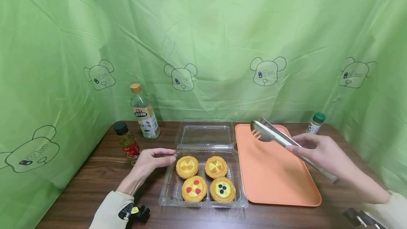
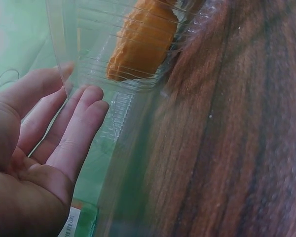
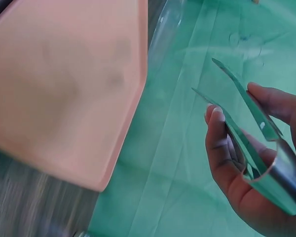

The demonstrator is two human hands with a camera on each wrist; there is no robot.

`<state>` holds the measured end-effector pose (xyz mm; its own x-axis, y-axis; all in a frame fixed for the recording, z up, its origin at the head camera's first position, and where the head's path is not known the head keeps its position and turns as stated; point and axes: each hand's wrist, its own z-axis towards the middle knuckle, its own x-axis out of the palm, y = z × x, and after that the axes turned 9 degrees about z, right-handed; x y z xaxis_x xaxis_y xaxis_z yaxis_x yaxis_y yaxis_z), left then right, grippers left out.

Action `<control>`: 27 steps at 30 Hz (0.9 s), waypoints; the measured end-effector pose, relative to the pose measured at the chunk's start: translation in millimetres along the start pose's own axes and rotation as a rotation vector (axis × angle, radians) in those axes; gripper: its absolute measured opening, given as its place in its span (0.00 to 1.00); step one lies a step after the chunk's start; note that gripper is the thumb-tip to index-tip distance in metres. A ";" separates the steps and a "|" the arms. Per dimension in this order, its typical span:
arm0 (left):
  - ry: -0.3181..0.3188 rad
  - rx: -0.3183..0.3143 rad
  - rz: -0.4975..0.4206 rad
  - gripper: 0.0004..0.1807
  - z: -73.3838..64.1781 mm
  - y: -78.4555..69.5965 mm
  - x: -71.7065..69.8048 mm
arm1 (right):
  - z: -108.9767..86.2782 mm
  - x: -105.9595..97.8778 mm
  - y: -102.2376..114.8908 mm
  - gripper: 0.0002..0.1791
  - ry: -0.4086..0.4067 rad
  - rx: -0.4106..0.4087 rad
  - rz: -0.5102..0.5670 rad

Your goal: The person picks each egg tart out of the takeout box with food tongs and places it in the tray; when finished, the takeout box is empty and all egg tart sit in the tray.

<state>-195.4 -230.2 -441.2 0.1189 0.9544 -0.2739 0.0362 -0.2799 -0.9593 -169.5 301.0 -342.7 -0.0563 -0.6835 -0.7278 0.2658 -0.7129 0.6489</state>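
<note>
A clear plastic container (image 1: 203, 205) stands with its hinged lid (image 1: 205, 135) folded back. In it sit egg tarts: two with orange wedges (image 1: 187, 167), one with red pieces (image 1: 194, 188) and one with dark berries (image 1: 222, 189). My left hand (image 1: 152, 162) pinches the container's left rim near the back corner; the left wrist view has the thumb and fingertips (image 2: 94, 93) on either side of the clear wall. Over the orange tray (image 1: 273, 176), my right hand (image 1: 321, 150) holds metal tongs (image 1: 279, 138), their arms spread and nothing between the tips.
At the left stand a black-capped bottle with a red label (image 1: 128, 142) and a taller glass bottle (image 1: 147, 116). A green-capped jar (image 1: 314, 123) is at the back right, beyond the tray. Green cloth (image 1: 210, 38) encloses the wooden table (image 1: 95, 183) at the back and sides.
</note>
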 end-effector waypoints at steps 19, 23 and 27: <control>0.011 0.013 -0.020 0.20 1.2 -1.2 -0.9 | 13.8 53.9 71.2 0.13 0.277 -0.094 0.263; 0.010 0.017 -0.013 0.20 0.5 -1.7 -0.7 | 17.7 64.8 78.7 0.14 0.305 -0.100 0.261; 0.019 0.026 -0.020 0.20 -0.6 -1.9 -0.4 | 20.0 74.6 86.4 0.13 0.335 -0.125 0.267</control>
<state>-194.9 -230.2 -439.2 0.1373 0.9576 -0.2533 0.0129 -0.2574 -0.9662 -170.0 185.3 -336.5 0.3393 -0.7382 -0.5830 0.3438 -0.4796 0.8073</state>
